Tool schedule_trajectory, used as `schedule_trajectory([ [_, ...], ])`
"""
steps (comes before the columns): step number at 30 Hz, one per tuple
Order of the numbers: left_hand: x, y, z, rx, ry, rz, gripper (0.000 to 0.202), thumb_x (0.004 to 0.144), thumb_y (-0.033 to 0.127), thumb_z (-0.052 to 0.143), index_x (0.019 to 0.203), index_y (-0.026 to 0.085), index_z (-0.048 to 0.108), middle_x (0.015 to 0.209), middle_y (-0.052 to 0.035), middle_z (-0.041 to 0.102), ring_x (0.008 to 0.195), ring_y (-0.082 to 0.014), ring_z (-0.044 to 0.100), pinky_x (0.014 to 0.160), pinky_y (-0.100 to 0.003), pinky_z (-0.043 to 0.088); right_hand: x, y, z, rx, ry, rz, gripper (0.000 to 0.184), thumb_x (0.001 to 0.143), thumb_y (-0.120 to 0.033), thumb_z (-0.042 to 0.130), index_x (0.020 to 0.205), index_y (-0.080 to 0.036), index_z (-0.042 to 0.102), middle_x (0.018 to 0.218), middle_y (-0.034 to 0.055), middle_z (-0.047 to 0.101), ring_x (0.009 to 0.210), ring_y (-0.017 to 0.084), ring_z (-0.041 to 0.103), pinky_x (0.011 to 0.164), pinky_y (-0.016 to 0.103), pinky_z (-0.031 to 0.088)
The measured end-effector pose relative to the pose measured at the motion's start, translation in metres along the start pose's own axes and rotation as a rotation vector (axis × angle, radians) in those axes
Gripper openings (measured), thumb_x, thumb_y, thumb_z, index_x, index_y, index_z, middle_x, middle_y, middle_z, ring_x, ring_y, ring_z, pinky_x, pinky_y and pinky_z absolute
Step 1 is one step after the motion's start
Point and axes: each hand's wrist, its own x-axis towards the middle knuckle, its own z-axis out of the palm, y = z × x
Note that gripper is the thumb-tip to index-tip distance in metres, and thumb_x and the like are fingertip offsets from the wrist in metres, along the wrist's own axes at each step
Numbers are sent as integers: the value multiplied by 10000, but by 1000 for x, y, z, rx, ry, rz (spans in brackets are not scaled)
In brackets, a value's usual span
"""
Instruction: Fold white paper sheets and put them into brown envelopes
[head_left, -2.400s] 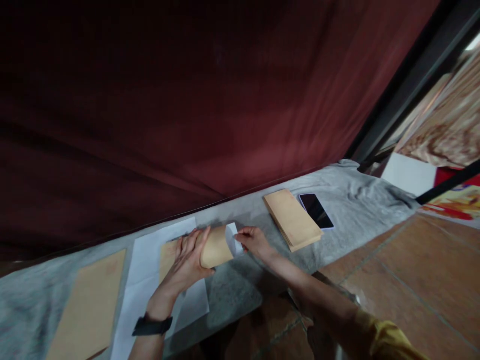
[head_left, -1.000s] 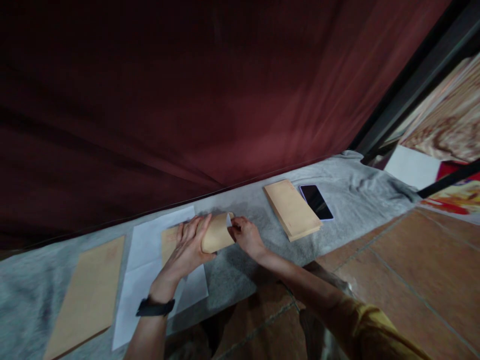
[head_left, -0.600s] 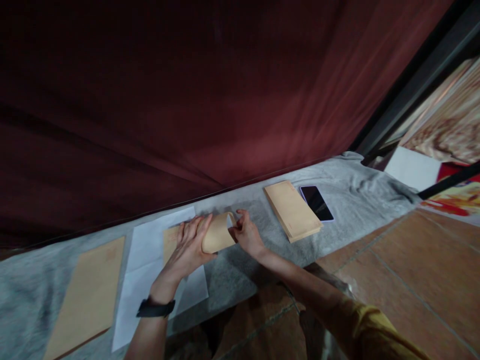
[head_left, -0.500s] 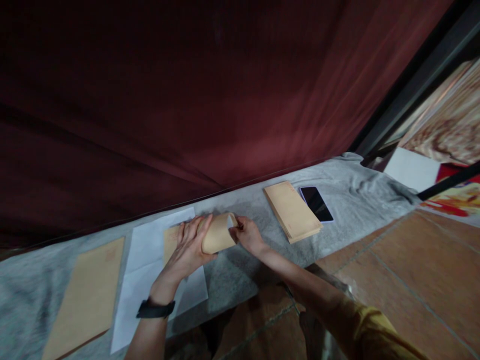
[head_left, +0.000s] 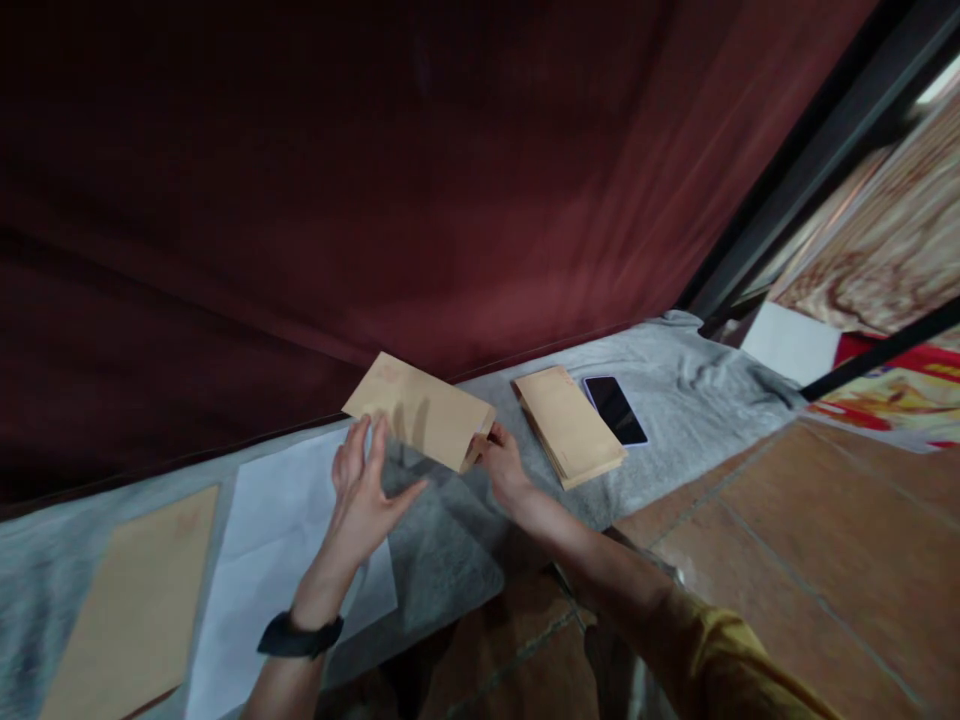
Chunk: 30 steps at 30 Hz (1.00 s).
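My right hand [head_left: 501, 462] pinches the right end of a brown paper envelope [head_left: 431, 405], which is raised at a slant over the cloth. Close to the envelope's lower left side is my left hand [head_left: 367, 485], fingers spread and holding nothing; whether its fingertips touch the paper I cannot tell. Under that hand lies a white sheet of paper [head_left: 255, 580] with crease lines. A stack of brown envelopes [head_left: 571, 425] rests to the right of my right hand. Farther left, another brown envelope [head_left: 139, 600] lies flat.
A phone [head_left: 615, 410] lies just right of the stack. Everything rests on a narrow surface covered with grey cloth [head_left: 667, 365]. Behind it hangs a dark red curtain [head_left: 450, 200]. Tiled floor [head_left: 787, 520] and a dark metal bar [head_left: 885, 350] are at the right.
The envelope was curled under my left hand on the white sheet; now it is flat and lifted by my right hand. My left hand has let go and its fingers have spread.
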Motion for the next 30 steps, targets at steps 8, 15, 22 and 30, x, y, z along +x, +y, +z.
schedule_trajectory([
  [8, -10, 52, 41, -1126, -42, -908, 529, 824, 441, 767, 1243, 185, 569, 1007, -104, 721, 936, -235, 738, 785, -332, 602, -10, 4, 0, 137, 53, 5, 251, 641, -248, 711, 875, -219, 627, 821, 0, 712, 710, 166, 627, 629, 281, 522],
  [15, -8, 67, 46, -1355, -56, -1069, 231, 811, 198, 783, 965, 158, 616, 848, -61, 752, 716, -177, 751, 613, -226, 583, -25, 2, 6, 101, 52, 55, 241, 622, -226, 659, 858, -243, 611, 825, -10, 713, 721, 167, 641, 666, 275, 528],
  [22, -8, 63, 48, -1314, -69, -1074, 219, 844, 186, 753, 1023, 138, 638, 867, -80, 764, 680, -160, 739, 579, -223, 589, -32, -7, 6, -70, -6, 125, 261, 727, -271, 641, 986, -238, 652, 861, 30, 730, 679, 181, 623, 527, 246, 461],
  [30, -8, 62, 48, -1260, -77, -1054, 213, 817, 200, 776, 966, 138, 638, 823, -60, 759, 649, -155, 732, 589, -230, 589, -27, 1, 4, -37, -48, 105, 260, 725, -307, 657, 974, -234, 647, 875, 26, 723, 651, 154, 598, 519, 232, 438],
])
